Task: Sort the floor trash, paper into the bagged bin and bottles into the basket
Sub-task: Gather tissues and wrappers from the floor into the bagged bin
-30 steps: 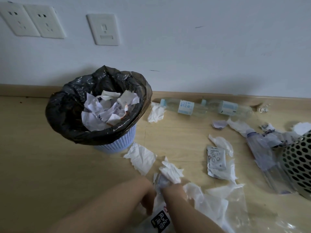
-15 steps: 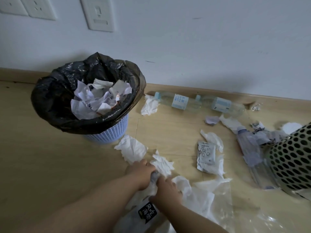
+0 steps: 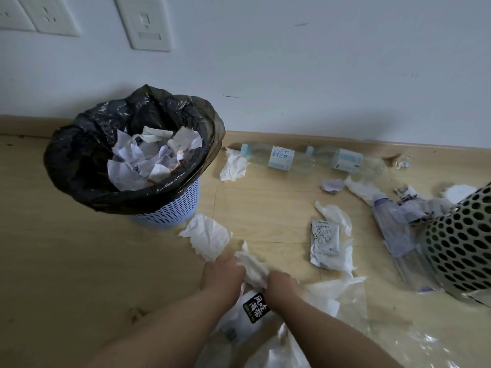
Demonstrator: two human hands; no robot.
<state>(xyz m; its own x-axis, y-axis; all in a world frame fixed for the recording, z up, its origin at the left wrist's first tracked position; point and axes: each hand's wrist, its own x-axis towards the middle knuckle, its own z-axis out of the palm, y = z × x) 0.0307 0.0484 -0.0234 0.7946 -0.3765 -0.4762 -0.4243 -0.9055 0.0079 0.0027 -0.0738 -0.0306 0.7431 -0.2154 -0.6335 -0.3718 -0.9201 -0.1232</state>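
Paper wad (image 3: 252, 267) sits on the floor (image 3: 79, 261) near the bin (image 3: 170, 209), left hand (image 3: 221, 272) and right hand (image 3: 283, 284) both curled round it; two bottles (image 3: 281, 159) lie by the wall (image 3: 318, 75), basket (image 3: 457, 235) at right.

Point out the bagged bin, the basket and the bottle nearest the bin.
bin (image 3: 71, 160): head view, on the black bag over its left rim.
basket (image 3: 457, 243): head view, on its perforated wall.
bottle (image 3: 281, 157): head view, on its label.

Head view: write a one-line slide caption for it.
Left hand and right hand grip crumpled paper on the floor beside the bagged bin; two bottles lie by the wall, basket at right.
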